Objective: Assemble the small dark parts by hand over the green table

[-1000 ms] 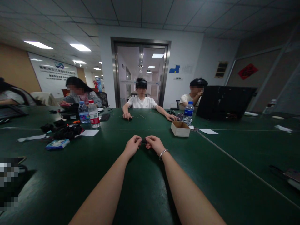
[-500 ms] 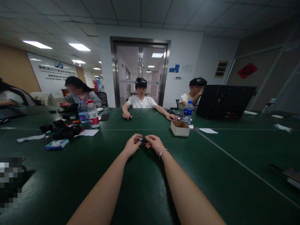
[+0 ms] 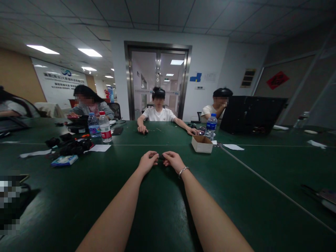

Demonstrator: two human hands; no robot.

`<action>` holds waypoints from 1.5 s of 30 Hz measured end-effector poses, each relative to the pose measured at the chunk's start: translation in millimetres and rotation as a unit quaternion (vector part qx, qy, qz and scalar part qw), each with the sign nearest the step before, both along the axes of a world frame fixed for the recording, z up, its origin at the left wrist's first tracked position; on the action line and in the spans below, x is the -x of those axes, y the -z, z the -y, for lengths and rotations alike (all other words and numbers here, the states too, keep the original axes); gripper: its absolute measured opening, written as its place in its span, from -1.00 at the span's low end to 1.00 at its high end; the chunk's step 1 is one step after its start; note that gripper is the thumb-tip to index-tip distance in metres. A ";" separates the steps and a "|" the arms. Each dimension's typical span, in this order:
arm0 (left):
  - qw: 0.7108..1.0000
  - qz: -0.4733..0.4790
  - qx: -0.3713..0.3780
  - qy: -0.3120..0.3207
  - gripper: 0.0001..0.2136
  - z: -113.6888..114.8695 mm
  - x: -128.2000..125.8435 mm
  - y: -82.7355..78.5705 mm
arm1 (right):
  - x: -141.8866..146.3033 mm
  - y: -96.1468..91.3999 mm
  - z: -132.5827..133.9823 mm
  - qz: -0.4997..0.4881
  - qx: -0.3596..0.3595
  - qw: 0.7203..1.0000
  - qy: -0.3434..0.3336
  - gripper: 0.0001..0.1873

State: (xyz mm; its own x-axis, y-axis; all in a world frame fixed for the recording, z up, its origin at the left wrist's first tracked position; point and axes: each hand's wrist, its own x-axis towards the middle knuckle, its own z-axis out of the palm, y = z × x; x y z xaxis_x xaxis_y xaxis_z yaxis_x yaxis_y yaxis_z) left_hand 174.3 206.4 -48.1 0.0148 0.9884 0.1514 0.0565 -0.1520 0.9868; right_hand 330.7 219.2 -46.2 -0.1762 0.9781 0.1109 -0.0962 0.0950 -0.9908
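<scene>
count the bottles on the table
4: a blue-capped bottle and a red-capped bottle at left, another bottle behind the open box, a faint bottle at far right; more may be hidden.

From here I'm getting glossy, smooth tabletop (image 3: 162, 210), shiny metal bracelet (image 3: 181, 171), clear plastic bottles (image 3: 105, 130), matt cardboard box (image 3: 203, 147)!

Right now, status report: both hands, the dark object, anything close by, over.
Left hand, right hand: both closed on small dark object. Object mostly hidden between them. Open cardboard box stands farther out, to the right, touching neither hand.
</scene>
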 end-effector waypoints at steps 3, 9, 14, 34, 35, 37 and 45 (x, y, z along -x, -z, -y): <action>1.000 -0.010 -0.017 0.008 -0.74 0.8 0.0 -1.0 | -0.4 1.7 -1.6 0.003 -0.003 1.000 -0.007 -0.79; 0.997 -0.008 -0.059 0.040 -0.67 4.1 2.7 -4.0 | -1.1 2.8 -3.5 0.002 0.001 1.000 -0.005 -0.81; 0.997 -0.020 -0.053 0.048 -0.68 -1.4 3.0 0.7 | -0.1 0.1 -0.8 -0.004 0.003 1.000 -0.001 -0.86; 0.999 -0.040 -0.023 0.019 -0.68 0.3 -0.4 3.0 | -0.5 -1.3 0.7 -0.009 0.008 1.000 -0.006 -0.90; 0.999 -0.037 -0.023 0.019 -0.69 0.4 -0.3 3.0 | -0.4 -1.4 0.8 -0.008 0.009 1.000 -0.005 -0.90; 0.999 -0.039 -0.022 0.016 -0.73 0.4 -0.3 2.9 | -0.2 -1.6 1.1 -0.006 0.007 1.000 -0.006 -0.90; 1.000 -0.009 -0.008 0.006 -0.67 1.0 -2.1 2.9 | -0.9 1.8 -1.6 -0.020 0.016 1.000 -0.003 -0.89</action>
